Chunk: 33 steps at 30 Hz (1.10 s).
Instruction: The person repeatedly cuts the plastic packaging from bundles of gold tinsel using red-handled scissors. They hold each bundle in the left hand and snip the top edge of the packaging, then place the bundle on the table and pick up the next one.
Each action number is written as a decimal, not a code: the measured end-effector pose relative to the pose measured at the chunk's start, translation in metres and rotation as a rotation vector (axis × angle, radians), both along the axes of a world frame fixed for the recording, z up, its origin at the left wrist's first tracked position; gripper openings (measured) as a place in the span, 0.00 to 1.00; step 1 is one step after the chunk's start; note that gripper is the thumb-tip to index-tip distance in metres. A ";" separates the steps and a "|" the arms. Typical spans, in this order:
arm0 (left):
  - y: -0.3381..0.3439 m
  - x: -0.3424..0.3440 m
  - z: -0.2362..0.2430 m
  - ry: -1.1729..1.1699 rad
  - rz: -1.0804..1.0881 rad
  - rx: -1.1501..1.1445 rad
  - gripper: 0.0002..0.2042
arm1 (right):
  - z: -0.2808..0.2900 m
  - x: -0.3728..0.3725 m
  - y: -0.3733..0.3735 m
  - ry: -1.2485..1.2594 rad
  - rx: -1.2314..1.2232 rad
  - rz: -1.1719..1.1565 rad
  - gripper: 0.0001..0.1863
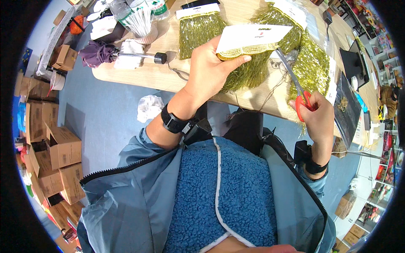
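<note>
My left hand (204, 69) is closed on the gold band of a shiny olive-green tinsel fringe (249, 74), its thumb lying across the band. A white header card (253, 38) stands up above that band, and the strands hang down over the table's near edge. In my right hand (319, 118) are scissors (291, 71) with red handles. Their blades point up and left, with the tips beside the right end of the band; whether they touch it I cannot tell. More tinsel fringes lie around: one at the back left (198, 33), another at the right (311, 63).
On the wooden table (122, 76) a purple folded umbrella (95, 54) lies at the left, near a cup of white sticks (145, 31) and plastic bottles (156, 7). A flat black sheet (348, 116) lies at the right. Cardboard boxes (63, 147) and crumpled white plastic (149, 108) are on the floor.
</note>
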<state>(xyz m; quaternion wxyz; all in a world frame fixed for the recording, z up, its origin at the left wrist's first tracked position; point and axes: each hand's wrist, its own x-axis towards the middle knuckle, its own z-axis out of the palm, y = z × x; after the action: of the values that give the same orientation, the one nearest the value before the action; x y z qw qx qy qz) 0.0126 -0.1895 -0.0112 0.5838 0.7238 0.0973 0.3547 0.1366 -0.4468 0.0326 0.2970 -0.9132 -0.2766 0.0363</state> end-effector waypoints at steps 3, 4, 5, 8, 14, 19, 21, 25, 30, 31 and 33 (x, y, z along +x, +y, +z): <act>0.000 0.000 0.000 -0.022 -0.013 -0.015 0.16 | -0.002 0.000 0.000 -0.013 0.006 -0.009 0.31; 0.001 0.000 0.000 -0.017 -0.011 -0.024 0.16 | -0.002 0.001 0.000 -0.006 0.019 -0.009 0.31; 0.001 0.000 0.000 0.002 -0.003 -0.028 0.16 | -0.003 0.001 0.000 -0.003 0.028 -0.010 0.31; 0.001 -0.001 0.000 -0.028 -0.024 -0.040 0.16 | -0.004 0.002 -0.001 0.001 0.026 -0.020 0.31; 0.000 0.001 0.000 -0.036 -0.013 -0.034 0.15 | -0.006 0.001 0.000 -0.023 0.055 -0.030 0.30; 0.000 0.001 0.000 -0.024 0.017 0.011 0.15 | -0.004 0.000 0.001 -0.053 0.035 -0.040 0.30; 0.001 0.001 0.000 -0.013 0.028 0.017 0.15 | -0.004 0.000 0.001 -0.032 0.031 -0.047 0.30; 0.010 0.000 -0.001 -0.003 -0.005 -0.028 0.16 | -0.001 0.002 0.000 -0.057 -0.019 0.013 0.29; 0.037 -0.004 0.000 -0.034 -0.182 -0.117 0.16 | 0.010 0.017 -0.007 0.028 0.026 0.103 0.29; 0.042 -0.005 0.000 -0.032 -0.214 -0.115 0.17 | 0.013 0.020 -0.009 0.043 0.014 0.142 0.28; 0.051 -0.007 0.000 -0.011 -0.264 -0.107 0.17 | 0.019 0.028 -0.012 0.071 -0.011 0.219 0.28</act>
<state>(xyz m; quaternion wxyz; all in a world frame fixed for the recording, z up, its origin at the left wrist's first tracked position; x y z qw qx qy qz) 0.0058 -0.1388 -0.0113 0.6637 0.6961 0.0167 0.2733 0.1646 -0.4592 0.0518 0.2958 -0.8773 -0.3638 0.1025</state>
